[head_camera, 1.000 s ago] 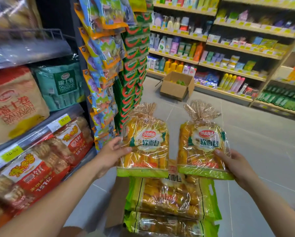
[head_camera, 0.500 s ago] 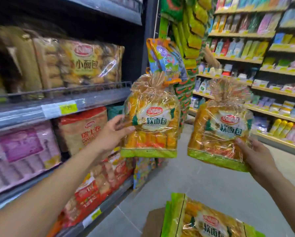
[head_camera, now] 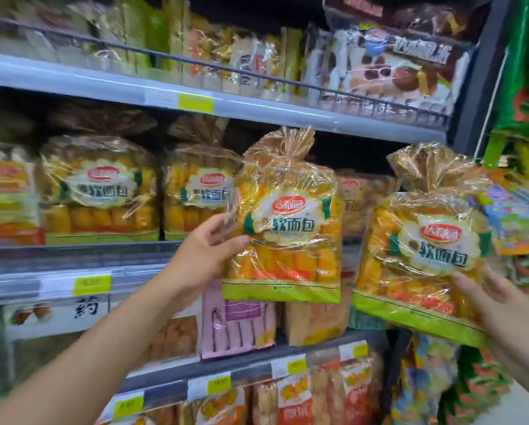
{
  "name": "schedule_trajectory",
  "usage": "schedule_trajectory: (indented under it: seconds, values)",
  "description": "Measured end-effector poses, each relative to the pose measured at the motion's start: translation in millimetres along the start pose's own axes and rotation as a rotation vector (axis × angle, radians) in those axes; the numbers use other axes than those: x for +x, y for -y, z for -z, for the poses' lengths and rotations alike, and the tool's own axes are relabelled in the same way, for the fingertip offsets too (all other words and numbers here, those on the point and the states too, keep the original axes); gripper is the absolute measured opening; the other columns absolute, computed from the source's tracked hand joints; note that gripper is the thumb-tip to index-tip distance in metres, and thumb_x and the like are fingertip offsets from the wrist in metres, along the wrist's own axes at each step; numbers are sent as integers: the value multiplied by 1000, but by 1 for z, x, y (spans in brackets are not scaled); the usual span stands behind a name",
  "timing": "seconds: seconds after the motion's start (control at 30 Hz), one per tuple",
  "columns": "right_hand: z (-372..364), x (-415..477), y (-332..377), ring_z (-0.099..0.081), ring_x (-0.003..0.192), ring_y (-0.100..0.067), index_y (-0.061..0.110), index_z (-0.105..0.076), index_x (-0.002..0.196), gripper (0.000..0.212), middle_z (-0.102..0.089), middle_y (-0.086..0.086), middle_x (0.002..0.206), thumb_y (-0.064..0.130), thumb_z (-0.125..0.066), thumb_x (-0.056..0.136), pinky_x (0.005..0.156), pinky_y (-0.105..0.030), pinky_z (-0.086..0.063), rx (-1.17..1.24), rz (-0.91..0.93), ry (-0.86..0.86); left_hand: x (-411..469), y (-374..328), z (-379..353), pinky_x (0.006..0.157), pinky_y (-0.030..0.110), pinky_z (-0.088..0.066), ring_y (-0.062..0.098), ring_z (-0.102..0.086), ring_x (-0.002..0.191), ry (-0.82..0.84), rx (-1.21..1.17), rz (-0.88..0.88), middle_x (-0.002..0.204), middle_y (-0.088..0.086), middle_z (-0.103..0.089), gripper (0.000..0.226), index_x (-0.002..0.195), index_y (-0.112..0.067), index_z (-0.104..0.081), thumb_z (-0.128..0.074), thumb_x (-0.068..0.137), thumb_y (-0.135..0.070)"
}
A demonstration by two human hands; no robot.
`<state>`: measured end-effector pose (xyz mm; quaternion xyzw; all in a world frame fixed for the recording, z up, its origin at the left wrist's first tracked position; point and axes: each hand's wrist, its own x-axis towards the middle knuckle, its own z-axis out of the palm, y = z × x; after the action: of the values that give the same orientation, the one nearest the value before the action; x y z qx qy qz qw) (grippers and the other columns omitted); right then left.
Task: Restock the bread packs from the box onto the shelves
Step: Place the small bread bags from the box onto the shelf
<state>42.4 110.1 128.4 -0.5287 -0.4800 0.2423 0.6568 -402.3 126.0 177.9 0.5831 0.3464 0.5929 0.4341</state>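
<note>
Bread pack (head_camera: 287,228) up in the left hand (head_camera: 201,259), pinched at its left edge, thumb in front, poised before the gap on the middle shelf (head_camera: 73,256), right of matching packs (head_camera: 100,191) already standing there. Right hand (head_camera: 502,308) grips a second pack (head_camera: 419,259) by its lower corner, further right. Neither's shelved yet, and the box is out of sight, so I can't tell how many remain.

I'm looking at a grocery shop aisle: tiered shelves (head_camera: 257,115) with yellow price labels (head_camera: 195,103) along their front edges, crowded with sealed bread packs (head_camera: 99,191).
</note>
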Motion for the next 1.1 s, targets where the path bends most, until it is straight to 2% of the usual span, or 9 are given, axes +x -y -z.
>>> schedule_trajectory:
  seconds: [0.17, 0.33, 0.43, 0.5, 0.57, 0.63, 0.73, 0.9, 1.1]
  values:
    - [-100, -4, 23, -66, 111, -9, 36, -63, 123, 64, -71, 14, 118, 59, -83, 67, 94, -40, -55, 44, 28, 162, -29, -26, 77, 79, 15, -52, -12, -62, 98, -144, 44, -54, 104, -31, -59, 40, 115, -44, -53, -69, 92, -15]
    - [-175, -19, 47, -59, 121, -17, 19, -44, 149, 103, -58, 11, 133, 59, -80, 61, 108, -48, -44, 117, 79, 314, -55, -41, 134, 73, 21, -49, -6, -60, 101, -289, 103, -45, 111, -28, -60, 39, 119, -41, -54, -68, 92, -16]
    - [-208, -19, 44, -51, 130, -19, 17, -40, 151, 94, -50, 1, 146, 51, -79, 73, 111, -42, -39, 139, 75, 396, -68, -47, 160, 61, 18, -51, -3, -64, 82, -343, 120, -48, 98, -24, -72, 28, 103, -39, -62, -65, 93, -13]
    - [-229, -26, 52, -51, 128, -18, 13, -43, 150, 84, -52, -1, 143, 41, -76, 78, 106, -36, -40, 120, 105, 427, -76, -54, 176, 75, 27, -51, 2, -66, 96, -369, 102, -43, 113, -22, -72, 33, 116, -37, -62, -73, 88, -24]
    - [-247, -31, 59, -53, 120, -15, 14, -47, 146, 81, -56, 3, 133, 41, -75, 75, 100, -33, -40, 136, 120, 483, -83, -58, 191, 99, 45, -45, 14, -60, 120, -382, 102, -46, 139, -11, -61, 79, 139, -34, -52, -87, 69, -48]
    - [-261, -40, 68, -56, 108, -11, 23, -51, 137, 62, -61, 11, 114, 34, -75, 81, 96, -32, -41, 146, 119, 513, -87, -57, 201, 96, 47, -48, 15, -62, 119, -418, 117, -53, 141, -5, -60, 94, 141, -31, -51, -90, 60, -55]
    - [-276, -51, 72, -60, 94, 1, 31, -51, 122, 43, -62, 20, 97, 27, -73, 86, 92, -31, -45, 180, 74, 567, -91, -58, 201, 58, 25, -54, 4, -70, 82, -425, 114, -66, 113, -9, -74, 27, 113, -32, -65, -72, 88, -24]
    - [-290, -60, 66, -72, 102, -17, 17, -69, 117, 61, -78, 2, 104, 45, -78, 63, 97, -40, -54, 172, 7, 678, -98, -55, 210, 68, 36, -53, 20, -68, 104, -484, 92, -53, 114, -6, -74, 28, 114, -34, -67, -65, 92, -17]
    - [-302, -36, 90, -69, 100, -12, 19, -70, 115, 50, -76, 4, 104, 48, -80, 76, 97, -34, -52, 113, 5, 655, -109, -56, 229, 91, 49, -54, 21, -63, 120, -471, 80, -38, 142, -3, -58, 105, 140, -33, -53, -94, 47, -59]
